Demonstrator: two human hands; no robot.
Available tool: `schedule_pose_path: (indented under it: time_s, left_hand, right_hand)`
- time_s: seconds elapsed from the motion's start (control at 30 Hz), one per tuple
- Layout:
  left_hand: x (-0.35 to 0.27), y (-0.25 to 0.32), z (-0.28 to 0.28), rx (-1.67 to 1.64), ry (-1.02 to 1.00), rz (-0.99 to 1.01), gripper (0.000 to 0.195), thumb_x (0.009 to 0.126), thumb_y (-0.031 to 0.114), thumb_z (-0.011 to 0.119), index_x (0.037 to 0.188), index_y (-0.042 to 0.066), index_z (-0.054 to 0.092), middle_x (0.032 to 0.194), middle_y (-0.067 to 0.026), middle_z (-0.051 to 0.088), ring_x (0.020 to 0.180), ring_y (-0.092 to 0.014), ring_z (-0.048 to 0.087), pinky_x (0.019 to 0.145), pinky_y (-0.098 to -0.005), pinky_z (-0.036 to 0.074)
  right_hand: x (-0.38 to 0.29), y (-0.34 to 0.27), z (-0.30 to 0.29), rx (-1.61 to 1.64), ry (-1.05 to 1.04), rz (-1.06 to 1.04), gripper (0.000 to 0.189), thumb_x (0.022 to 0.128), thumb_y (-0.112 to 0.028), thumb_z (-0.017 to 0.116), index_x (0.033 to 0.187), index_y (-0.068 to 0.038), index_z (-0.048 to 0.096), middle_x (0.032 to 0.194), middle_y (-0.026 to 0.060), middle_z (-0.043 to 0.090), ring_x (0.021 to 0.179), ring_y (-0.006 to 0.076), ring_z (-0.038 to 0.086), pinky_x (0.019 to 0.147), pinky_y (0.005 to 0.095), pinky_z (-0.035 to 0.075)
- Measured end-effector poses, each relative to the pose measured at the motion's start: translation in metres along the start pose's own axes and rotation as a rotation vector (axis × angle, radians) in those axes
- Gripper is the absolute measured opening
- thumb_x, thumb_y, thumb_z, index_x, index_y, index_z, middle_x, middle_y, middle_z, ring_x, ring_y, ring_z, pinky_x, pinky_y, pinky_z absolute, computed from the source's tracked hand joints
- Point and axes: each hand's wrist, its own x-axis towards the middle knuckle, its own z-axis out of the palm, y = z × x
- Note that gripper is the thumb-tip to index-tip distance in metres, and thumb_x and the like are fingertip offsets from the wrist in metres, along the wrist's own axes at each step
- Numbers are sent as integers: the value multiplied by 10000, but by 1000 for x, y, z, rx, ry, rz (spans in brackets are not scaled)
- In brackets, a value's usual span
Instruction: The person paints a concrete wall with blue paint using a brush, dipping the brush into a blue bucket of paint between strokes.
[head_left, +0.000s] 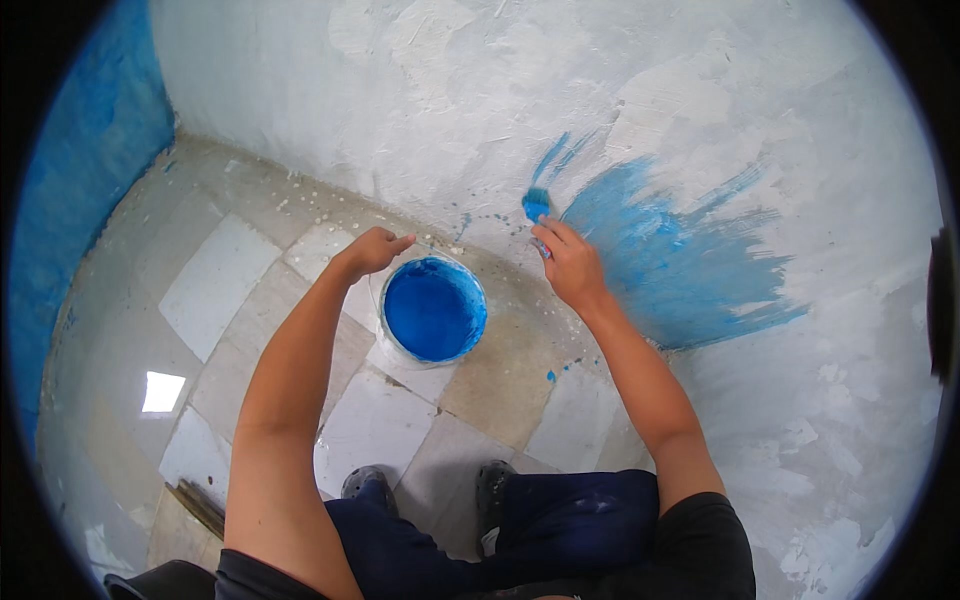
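My right hand (573, 262) grips the handle of a paintbrush (537, 206), whose blue-coated bristles are at the lower part of the white wall (465, 97). Whether they touch it is hard to tell. Blue strokes run upward from the brush, and a larger patch of blue paint (675, 255) spreads over the wall to its right. My left hand (375, 250) holds the thin wire handle of a white bucket (480, 330) by its upper left side. Blue paint (429, 311) lies inside the bucket.
Worn floor tiles (375, 420) carry white specks and blue drips. A blue-painted wall (90, 150) stands at the left. At the lower left are a narrow strip (193, 506), perhaps wood, and a dark container (161, 581). My clogs (491, 499) are below the bucket.
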Motion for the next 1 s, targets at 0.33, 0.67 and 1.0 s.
schedule_pose_path:
  time_s: [0.33, 0.67, 1.0]
  left_hand:
    - [-2, -5, 3, 21, 4, -18, 719, 986, 569, 557, 1166, -118, 672, 1170, -281, 681, 1119, -358, 637, 964, -432, 487]
    - [2, -7, 7, 71, -17, 1, 711, 998, 575, 527, 1135, -105, 684, 1133, -278, 690, 1075, -353, 646, 945, -433, 491]
    - [8, -20, 11, 90, 50, 74, 725, 1004, 558, 520, 1033, -142, 705, 1010, -310, 716, 964, -388, 700, 872, -436, 518]
  right_hand:
    - [24, 9, -52, -113, 403, 1, 365, 782, 51, 682, 1110, -104, 724, 1285, 123, 662, 1184, 325, 639, 932, 407, 557]
    - [5, 30, -52, -68, 321, 19, 369, 775, 69, 666, 1103, -87, 730, 1283, 121, 665, 1135, 317, 659, 916, 395, 564]
    - [-45, 31, 9, 22, -76, 64, 365, 778, 85, 656, 1073, -110, 747, 1263, 125, 675, 1081, 311, 679, 902, 391, 567]
